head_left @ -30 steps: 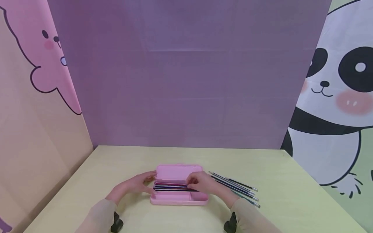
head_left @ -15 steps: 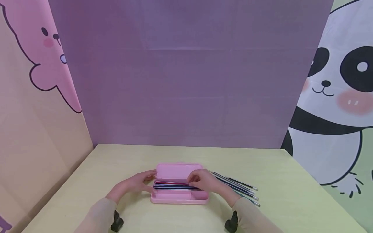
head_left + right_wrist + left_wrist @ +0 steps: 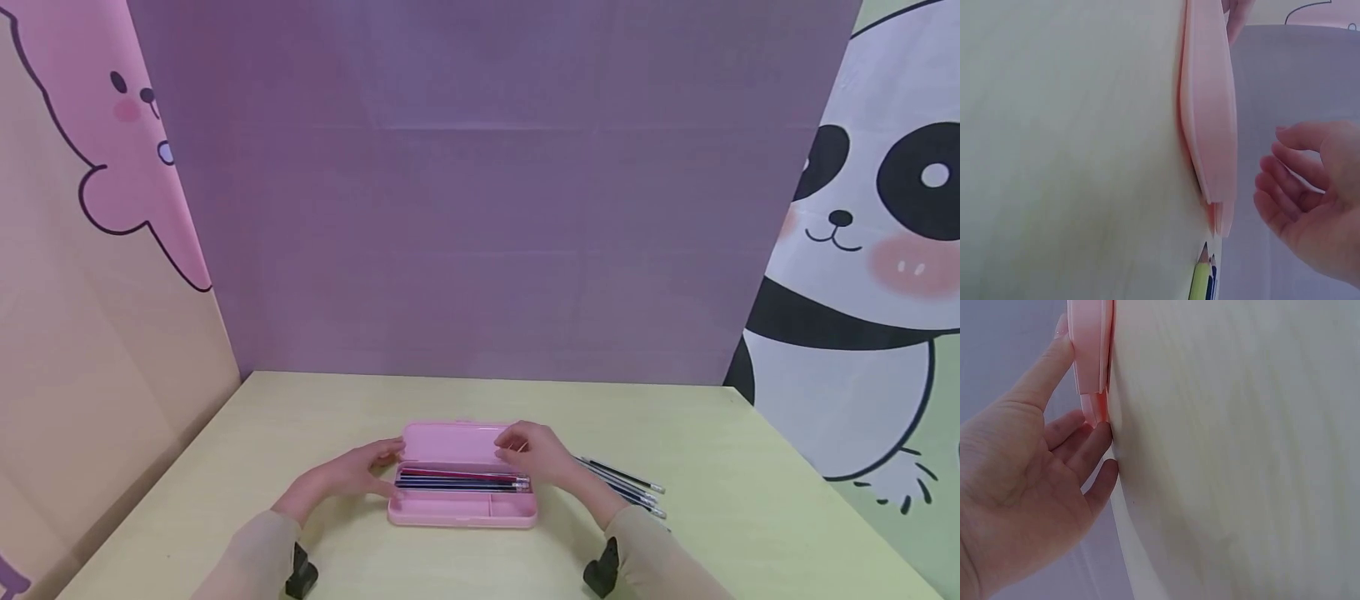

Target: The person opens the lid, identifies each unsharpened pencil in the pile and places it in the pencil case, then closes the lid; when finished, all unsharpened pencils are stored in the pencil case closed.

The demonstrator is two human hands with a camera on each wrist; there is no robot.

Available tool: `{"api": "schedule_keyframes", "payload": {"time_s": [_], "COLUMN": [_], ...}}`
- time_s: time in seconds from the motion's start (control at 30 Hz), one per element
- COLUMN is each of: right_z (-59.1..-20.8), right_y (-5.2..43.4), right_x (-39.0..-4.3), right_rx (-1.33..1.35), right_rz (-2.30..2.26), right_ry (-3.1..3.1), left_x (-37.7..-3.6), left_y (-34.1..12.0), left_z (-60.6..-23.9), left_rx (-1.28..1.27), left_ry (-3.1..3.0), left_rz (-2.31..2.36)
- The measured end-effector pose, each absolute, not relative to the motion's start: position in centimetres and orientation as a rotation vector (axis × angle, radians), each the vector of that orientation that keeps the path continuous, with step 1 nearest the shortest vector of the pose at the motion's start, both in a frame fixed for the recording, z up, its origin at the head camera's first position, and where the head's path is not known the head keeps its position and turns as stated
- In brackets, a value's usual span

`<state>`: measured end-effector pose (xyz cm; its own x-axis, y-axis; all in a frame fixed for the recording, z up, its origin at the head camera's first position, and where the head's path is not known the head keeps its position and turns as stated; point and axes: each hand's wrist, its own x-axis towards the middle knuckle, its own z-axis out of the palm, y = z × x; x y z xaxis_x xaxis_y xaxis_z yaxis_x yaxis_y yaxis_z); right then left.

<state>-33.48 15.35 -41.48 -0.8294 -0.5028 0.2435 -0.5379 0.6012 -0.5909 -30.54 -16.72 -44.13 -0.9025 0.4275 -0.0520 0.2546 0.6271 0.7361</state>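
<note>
On the table lies a pink pencil case (image 3: 442, 507), its lid (image 3: 450, 442) folded back to the far side. Several pencils (image 3: 457, 482), dark ones and a red one, lie along its long compartment. At the case's left end my left hand (image 3: 348, 473) holds on, thumb (image 3: 1054, 362) against the base and fingers (image 3: 1094, 450) loosely curled by the lid's edge. My right hand (image 3: 536, 454) hovers over the right end of the case, its fingers (image 3: 1285, 181) relaxed and holding nothing; the right wrist view shows it apart from the case.
More pencils (image 3: 630, 487) lie in a loose bundle on the table right of the case, partly behind the right forearm. A green pencil tip (image 3: 1200, 275) shows near the case. A purple panel (image 3: 480, 208) stands behind the table (image 3: 315, 408).
My right hand has let go of a pencil in the case, lifted and shifted a little right and back. The pencils' eraser ends now show. The left hand stays put.
</note>
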Motion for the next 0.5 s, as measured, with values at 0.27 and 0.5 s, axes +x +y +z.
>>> {"api": "schedule_keyframes", "payload": {"time_s": [0.27, 0.5], "right_z": [-42.1, -41.9], "right_y": [16.1, 16.5], "right_x": [-34.7, -34.7], "right_rx": [0.558, 0.447], "right_rz": [1.079, 1.125], "right_ry": [-2.803, -2.941], "left_x": [-30.3, -30.1], "left_y": [-16.6, -16.5], "left_z": [-43.9, -43.9], "left_rx": [0.587, 0.525], "left_ry": [2.618, 2.621], "left_rz": [1.156, 1.17]}}
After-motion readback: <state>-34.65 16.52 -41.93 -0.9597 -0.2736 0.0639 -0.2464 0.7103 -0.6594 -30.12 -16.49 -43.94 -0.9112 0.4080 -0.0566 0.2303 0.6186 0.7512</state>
